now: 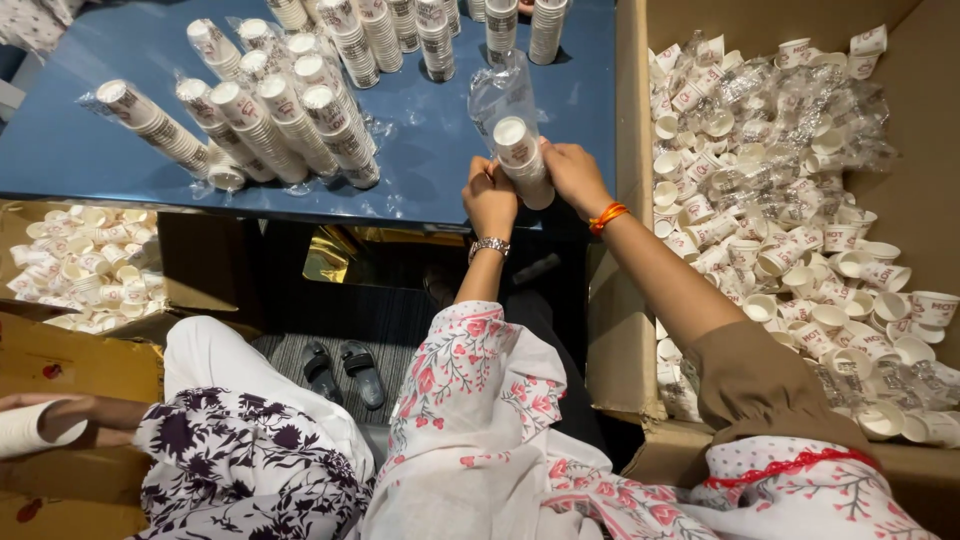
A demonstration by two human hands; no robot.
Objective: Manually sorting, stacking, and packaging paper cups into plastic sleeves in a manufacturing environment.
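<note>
My left hand (pixel 489 197) and my right hand (pixel 574 176) are both closed around a short stack of white paper cups (pixel 520 156) in a clear plastic sleeve (pixel 500 92), held over the near edge of the blue table (pixel 430 150). The sleeve's loose end sticks up and away from me. A watch sits on my left wrist and an orange thread band on my right.
Wrapped cup stacks (pixel 270 120) lie on the table's left, and more stand upright (pixel 420 30) at the back. A large cardboard box (pixel 630 300) of loose cups (pixel 780 200) is at my right. A smaller box of cups (pixel 80 270) is at left. A neighbour's hand holds cups (pixel 30 425).
</note>
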